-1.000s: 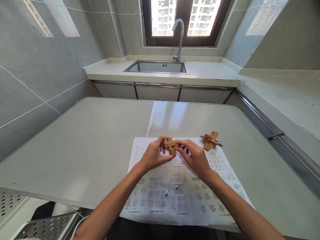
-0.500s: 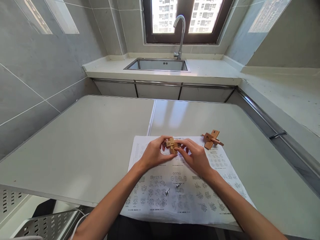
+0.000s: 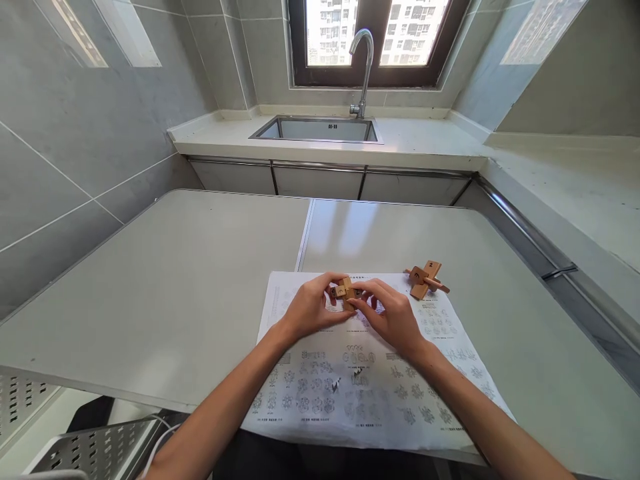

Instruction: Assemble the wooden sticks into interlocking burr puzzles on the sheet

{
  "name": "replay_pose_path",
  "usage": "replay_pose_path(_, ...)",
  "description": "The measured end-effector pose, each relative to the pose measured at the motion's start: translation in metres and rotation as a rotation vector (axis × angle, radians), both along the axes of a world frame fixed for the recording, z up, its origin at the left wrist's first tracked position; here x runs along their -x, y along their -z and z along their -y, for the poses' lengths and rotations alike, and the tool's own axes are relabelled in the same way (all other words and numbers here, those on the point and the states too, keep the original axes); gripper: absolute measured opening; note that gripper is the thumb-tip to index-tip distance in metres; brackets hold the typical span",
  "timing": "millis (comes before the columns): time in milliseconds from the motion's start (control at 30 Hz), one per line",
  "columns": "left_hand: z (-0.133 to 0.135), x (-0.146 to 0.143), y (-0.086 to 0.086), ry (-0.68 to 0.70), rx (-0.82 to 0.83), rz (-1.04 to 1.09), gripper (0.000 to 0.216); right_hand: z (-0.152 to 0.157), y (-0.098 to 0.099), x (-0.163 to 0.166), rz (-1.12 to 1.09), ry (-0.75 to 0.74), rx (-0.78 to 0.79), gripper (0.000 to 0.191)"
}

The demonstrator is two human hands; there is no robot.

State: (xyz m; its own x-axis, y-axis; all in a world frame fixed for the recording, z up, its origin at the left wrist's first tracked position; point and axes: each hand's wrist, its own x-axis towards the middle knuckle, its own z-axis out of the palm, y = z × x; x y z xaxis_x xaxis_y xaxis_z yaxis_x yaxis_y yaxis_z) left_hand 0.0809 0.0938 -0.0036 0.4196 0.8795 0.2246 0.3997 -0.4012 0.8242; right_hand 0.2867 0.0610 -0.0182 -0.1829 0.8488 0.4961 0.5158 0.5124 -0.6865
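Between my two hands is a small wooden interlocking puzzle (image 3: 346, 291) made of crossed, numbered blocks. My left hand (image 3: 316, 301) grips it from the left, index finger over the top and thumb below. From the right, my right hand (image 3: 387, 308) pinches it with thumb and fingers, which hide part of that side. A printed paper sheet (image 3: 320, 373) covered with small diagrams lies under both hands. Another wooden puzzle (image 3: 425, 280), with crossed flat pieces numbered 2 and more, sits at the sheet's upper right corner.
The sheet lies on a pale table (image 3: 200, 280) with a seam down its middle. Two small torn spots (image 3: 336, 384) show in the paper. Beyond the table are a counter with a sink (image 3: 320, 129) and a faucet (image 3: 365, 73). A perforated metal rack (image 3: 100, 447) stands at lower left.
The puzzle between my hands has turned slightly, and my right fingers have closed nearer its middle. The other puzzle and the sheet stay in place.
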Motion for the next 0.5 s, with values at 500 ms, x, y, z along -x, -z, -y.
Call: replay_pose_path(500, 0.0006, 0.0018, -0.0087, 0.049, 0.115, 0.133, 0.063, -0.0076, -0.0007, -0.0016, -0.326, -0.077, 0.434, 0.038)
